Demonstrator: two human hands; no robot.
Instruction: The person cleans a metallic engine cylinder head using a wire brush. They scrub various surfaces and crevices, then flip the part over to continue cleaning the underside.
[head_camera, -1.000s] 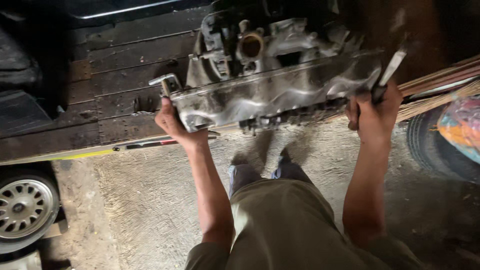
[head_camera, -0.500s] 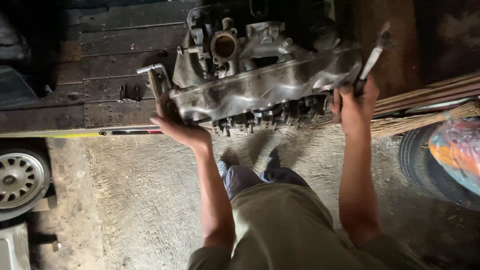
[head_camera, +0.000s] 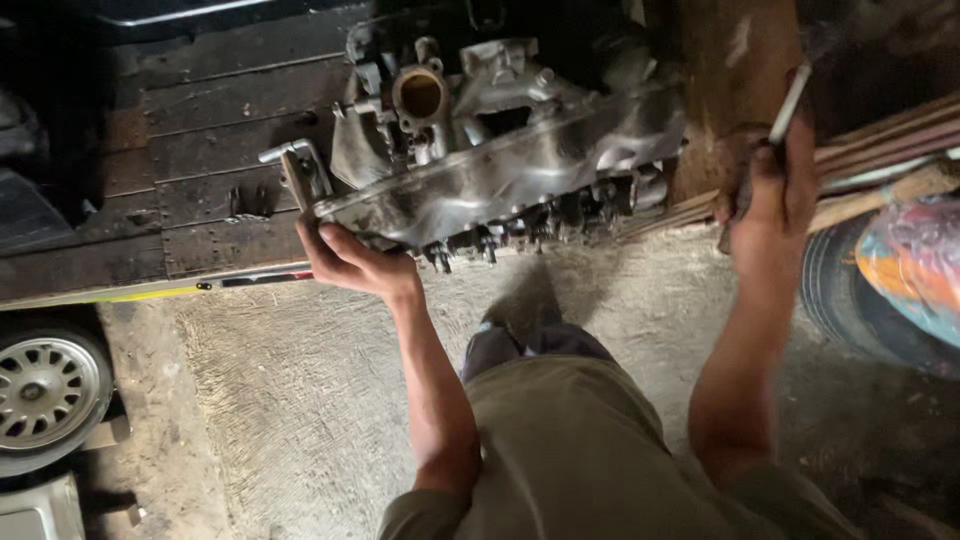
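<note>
A greasy grey metal engine part with ports and a round brass-coloured opening lies tilted at the edge of a dark plank platform. My left hand grips under its left end, beside a small metal bracket. My right hand is off to the right of the part, apart from it, closed around a slim silver tool that points up. My legs in olive trousers stand below.
A car wheel with a silver rim sits at the lower left. At the right are a black tyre, a colourful bag and long wooden slats. Rough concrete floor lies underfoot.
The engine part has shifted further onto the platform. My right hand has come off its right end and moved out to the right with the tool. My left hand stays under the left end.
</note>
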